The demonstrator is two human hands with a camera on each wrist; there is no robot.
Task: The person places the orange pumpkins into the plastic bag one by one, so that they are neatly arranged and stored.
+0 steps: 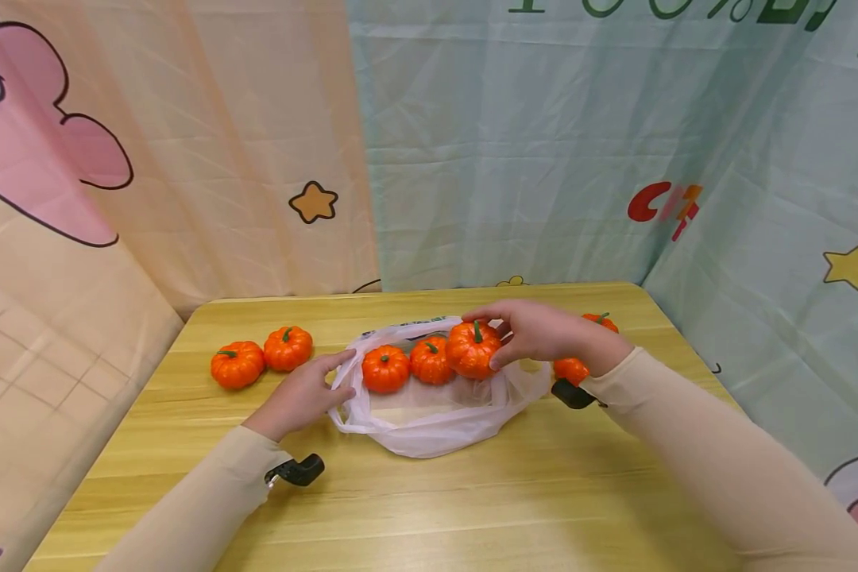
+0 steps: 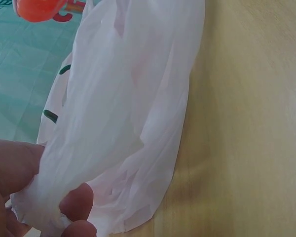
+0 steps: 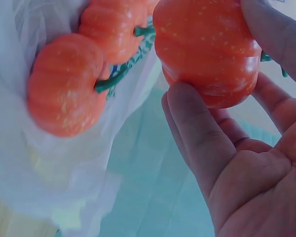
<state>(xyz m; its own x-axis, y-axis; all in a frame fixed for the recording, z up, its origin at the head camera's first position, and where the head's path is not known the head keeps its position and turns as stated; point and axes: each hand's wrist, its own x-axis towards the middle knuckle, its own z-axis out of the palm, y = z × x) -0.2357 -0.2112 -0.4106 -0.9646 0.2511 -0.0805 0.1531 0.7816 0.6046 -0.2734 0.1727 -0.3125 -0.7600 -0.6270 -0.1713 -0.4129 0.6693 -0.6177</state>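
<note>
A white plastic bag (image 1: 429,438) lies open on the table, with two small orange pumpkins (image 1: 386,370) (image 3: 66,89) side by side in it. My left hand (image 1: 310,396) pinches the bag's left edge; the left wrist view shows thumb and fingers around the thin plastic (image 2: 98,98). Above the bag's right part, my right hand (image 1: 543,332) holds another pumpkin (image 1: 470,351) between thumb and fingers. In the right wrist view this held pumpkin (image 3: 207,49) has its green stem turned toward the palm side.
Two more pumpkins (image 1: 237,365) sit together on the wooden table (image 1: 472,508), left of the bag. Right of it, partly behind my right wrist, are a pumpkin (image 1: 570,370) and another pumpkin (image 1: 602,320) farther back. Printed curtains (image 1: 515,175) hang behind and beside the table.
</note>
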